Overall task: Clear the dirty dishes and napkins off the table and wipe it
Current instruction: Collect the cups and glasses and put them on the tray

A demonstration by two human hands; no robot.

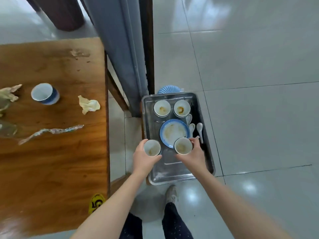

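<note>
A metal tray (172,175) sits low beside the wooden table (51,161). It holds two dirty white cups (162,107) (181,108) at the far end, a blue-rimmed plate (173,131) and white spoons (200,129). My left hand (144,158) grips a dirty white cup (151,147) over the tray's left side. My right hand (194,155) grips another dirty cup (183,146) over the plate's near edge. On the table lie a blue-and-white cup (45,94), a crumpled napkin (88,104), another napkin (10,93) at the left edge and a twisted wrapper strip (51,131).
A grey pillar with a dark wooden post (134,49) rises between table and tray. A blue ribbed object (168,89) peeks out behind the tray. Clear glassware (6,128) shows at the table's left edge. A yellow number tag (96,203) sits at the table's near corner. Grey tiled floor lies to the right.
</note>
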